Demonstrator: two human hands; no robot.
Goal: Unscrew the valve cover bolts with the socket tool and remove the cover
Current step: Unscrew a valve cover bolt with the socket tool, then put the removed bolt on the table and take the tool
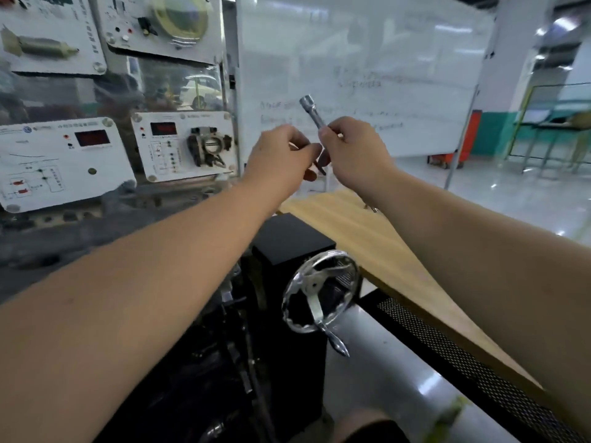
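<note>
- Both hands hold the socket tool [311, 112] up at chest height: your right hand [355, 148] has thumb and fingers curled round its shaft, and your left hand [281, 155] is curled close against the lower end, its fingertips pinching something small there that is too hidden to name.
- Your forearms reach out over the black engine stand [287, 244] and its chrome handwheel [321, 290]; the valve cover and its bolts cannot be made out in this view, only dark, blurred machinery low on the left, so look down and find them before you lower the tool.
- Behind your hands stand a whiteboard [367, 75] and training panels [64, 158] on the left; a wooden bench top [367, 238] runs away on the right. Keep the tool away from all of them as you swing it down.
- My reading is that you are making the tool ready, not yet turning a bolt. Sort out the lower end fully before moving on, since a loose joint would slip under load.
- Keep the open socket mouth, now tilted up and to the left, in sight, and turn it downward only once both hands have a firm hold.
- When you reach a bolt, seat the socket square and fully down on the head, steady the shaft with your left hand, and turn with your right; a tilted socket is likely to round the head.
</note>
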